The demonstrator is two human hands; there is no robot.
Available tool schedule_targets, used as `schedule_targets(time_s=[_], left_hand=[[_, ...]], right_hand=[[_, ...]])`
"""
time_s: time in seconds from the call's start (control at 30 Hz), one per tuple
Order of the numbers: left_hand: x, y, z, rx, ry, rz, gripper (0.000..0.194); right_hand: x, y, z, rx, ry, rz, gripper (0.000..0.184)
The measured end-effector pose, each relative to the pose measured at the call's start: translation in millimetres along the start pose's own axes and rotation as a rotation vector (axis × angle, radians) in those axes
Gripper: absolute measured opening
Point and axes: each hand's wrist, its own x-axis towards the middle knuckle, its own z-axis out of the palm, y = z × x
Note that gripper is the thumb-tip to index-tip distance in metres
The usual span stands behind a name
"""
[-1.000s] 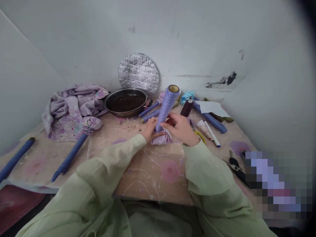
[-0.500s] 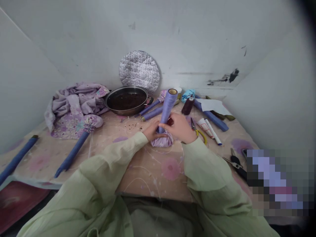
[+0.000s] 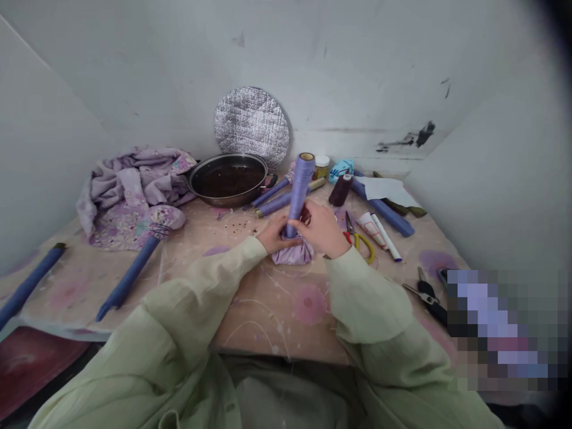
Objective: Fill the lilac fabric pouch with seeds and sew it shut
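Observation:
A purple tube (image 3: 299, 187) stands nearly upright on the table (image 3: 250, 304), its foot wrapped in a bunch of lilac fabric (image 3: 292, 254). My left hand (image 3: 273, 234) is closed on the tube's base from the left. My right hand (image 3: 322, 229) grips the same base from the right, fingers curled, with something small and dark red between them and the tube. Both sleeves are pale green.
A metal pan (image 3: 227, 179) with dark contents sits behind, before a round silver quilted pad (image 3: 251, 125). Crumpled lilac cloth (image 3: 134, 187) lies at left with blue fabric-capped sticks (image 3: 134, 268). A dark thread spool (image 3: 340, 189), scissors (image 3: 357, 238), markers and pliers (image 3: 426, 298) lie right.
The tube has been tipped from leaning right to nearly upright. My hands have closed tighter round its base.

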Motion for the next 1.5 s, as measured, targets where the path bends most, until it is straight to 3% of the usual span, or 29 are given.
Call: schedule_targets(time_s=[0.1, 0.17, 0.3, 0.4, 0.53, 0.83, 1.07, 1.33, 1.5], left_hand=[[-3.3, 6.0, 1.2, 0.046, -0.05, -0.046, 0.087], [-5.3, 7.1, 4.8, 0.059, -0.066, -0.072, 0.092], [-6.7, 1.7, 11.7, 0.041, -0.029, -0.092, 0.079], [-3.8, -3.9, 11.6, -0.011, -0.024, -0.031, 0.074], [2.9, -5.2, 6.4, -0.092, -0.032, 0.006, 0.067], [12.4, -0.5, -3.8, -0.315, -0.046, -0.13, 0.045], [23.4, 8.9, -26.2, -0.601, -0.011, -0.361, 0.041], [29.8, 11.7, -35.3, -0.294, 0.21, -0.424, 0.005], [32.5, 16.8, -29.1, -0.251, 0.231, -0.422, 0.007]], right_hand=[[0.4, 3.4, -2.6, -0.038, -0.058, -0.01, 0.01], [0.8, 5.0, -2.8, -0.046, -0.07, -0.007, 0.009], [2.3, 5.8, -0.4, -0.006, -0.057, 0.013, 0.017], [2.9, 5.8, 1.2, 0.054, -0.032, 0.018, 0.022], [2.1, 4.9, 2.3, 0.057, 0.003, 0.012, 0.018], [-0.2, 3.8, 3.8, 0.286, -0.061, -0.053, 0.015], [4.6, 14.2, -14.2, 0.431, 0.187, 0.016, 0.019], [4.3, 16.0, -28.4, 0.509, 0.232, 0.038, 0.017], [1.9, 9.6, -29.7, 0.503, 0.21, 0.036, 0.017]])
